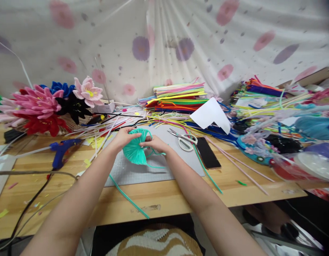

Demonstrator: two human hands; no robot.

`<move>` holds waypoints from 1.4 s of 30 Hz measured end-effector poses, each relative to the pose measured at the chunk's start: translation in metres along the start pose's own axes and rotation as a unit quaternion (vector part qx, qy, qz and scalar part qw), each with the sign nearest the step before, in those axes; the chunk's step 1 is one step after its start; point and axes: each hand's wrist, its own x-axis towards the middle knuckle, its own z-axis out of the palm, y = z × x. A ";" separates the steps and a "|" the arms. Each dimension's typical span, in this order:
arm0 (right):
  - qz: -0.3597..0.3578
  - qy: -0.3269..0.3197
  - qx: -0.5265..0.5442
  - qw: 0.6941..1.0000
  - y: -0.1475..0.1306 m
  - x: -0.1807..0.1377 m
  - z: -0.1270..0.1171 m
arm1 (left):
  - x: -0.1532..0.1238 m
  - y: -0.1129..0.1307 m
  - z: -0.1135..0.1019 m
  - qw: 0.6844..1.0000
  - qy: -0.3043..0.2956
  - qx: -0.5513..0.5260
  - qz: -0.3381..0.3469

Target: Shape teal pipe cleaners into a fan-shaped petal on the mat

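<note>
Both my hands meet over a grey mat point(153, 170) on the wooden table. My left hand point(123, 138) curls its fingers over the top of a teal bundle of pipe cleaners point(135, 151), folded into a fan-like shape. My right hand point(155, 143) pinches the same bundle from its right side, fingers closed. A loose teal pipe cleaner point(129, 199) trails from under the bundle toward the table's front edge.
Scissors point(184, 139) and a black phone point(208, 153) lie right of my hands. A blue glue gun point(61, 151) lies left. Finished pipe-cleaner flowers point(44, 106) sit at back left, stacks of coloured pipe cleaners point(179, 97) behind, white paper point(211, 113), and cluttered materials at right.
</note>
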 end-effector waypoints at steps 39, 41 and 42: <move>-0.108 0.150 -0.430 0.884 -0.030 -0.038 -0.055 | 0.002 -0.010 -0.025 0.995 -0.061 0.079 0.006; -0.162 0.117 -0.457 0.867 -0.031 -0.027 -0.042 | 0.002 -0.008 -0.025 0.992 -0.072 0.097 0.029; -0.184 0.101 -0.470 0.857 -0.032 -0.024 -0.037 | 0.002 -0.007 -0.025 0.990 -0.074 0.111 0.047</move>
